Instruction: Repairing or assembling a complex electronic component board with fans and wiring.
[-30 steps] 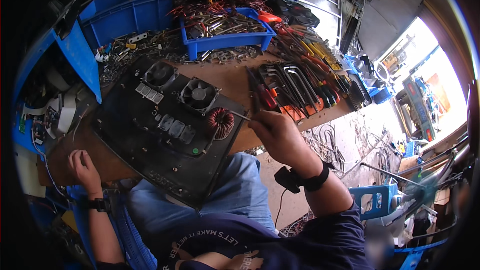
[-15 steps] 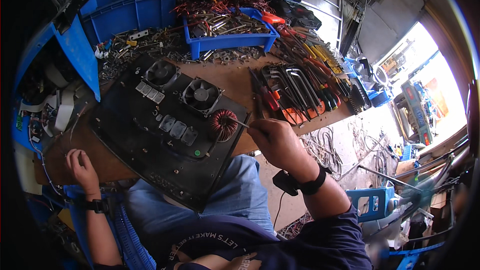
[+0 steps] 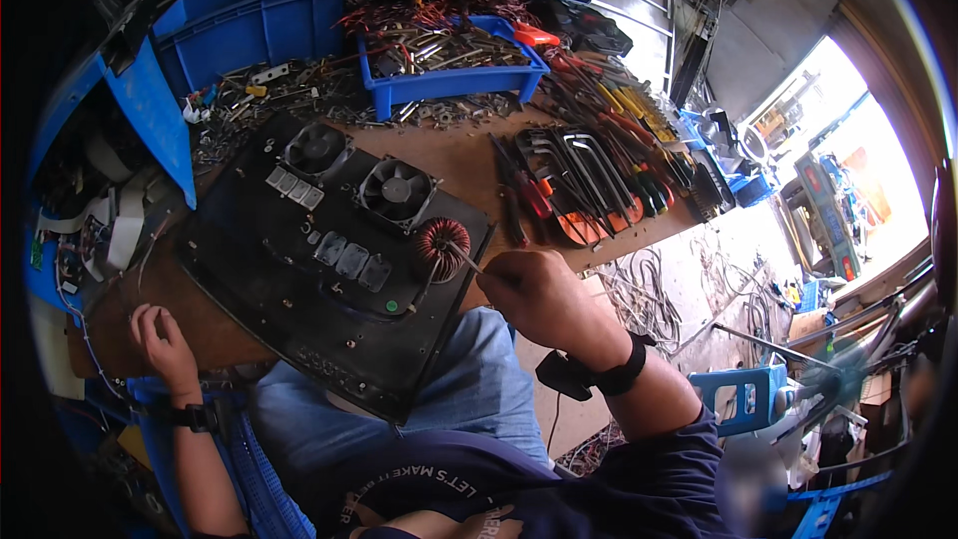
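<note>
A black panel (image 3: 289, 289) lies aslant on the brown table, its near end over my lap. It carries two square black fans (image 3: 397, 190) and a ring-shaped coil (image 3: 442, 248) wound with copper-red wire at its right side. My right hand (image 3: 539, 299) is closed in a pinch on a thin metal rod (image 3: 470, 262). The rod's far end reaches the middle of the coil; its grip end is hidden in my fingers. To the left of the panel, my left hand (image 3: 165, 344) rests at the table's near edge, fingers loosely curled and apart, holding nothing.
Beyond the panel, a blue bin (image 3: 454, 85) holds metal parts, with loose hardware (image 3: 274, 100) around it. Hex keys (image 3: 589, 180) and screwdrivers (image 3: 639, 135) crowd the table's right side. At left stands a blue container (image 3: 155, 120); cables (image 3: 644, 299) lie on the floor at right.
My right hand has come down and slightly left, closer to the panel's right edge. The rod now slants more steeply at the coil. My left hand has hardly moved.
</note>
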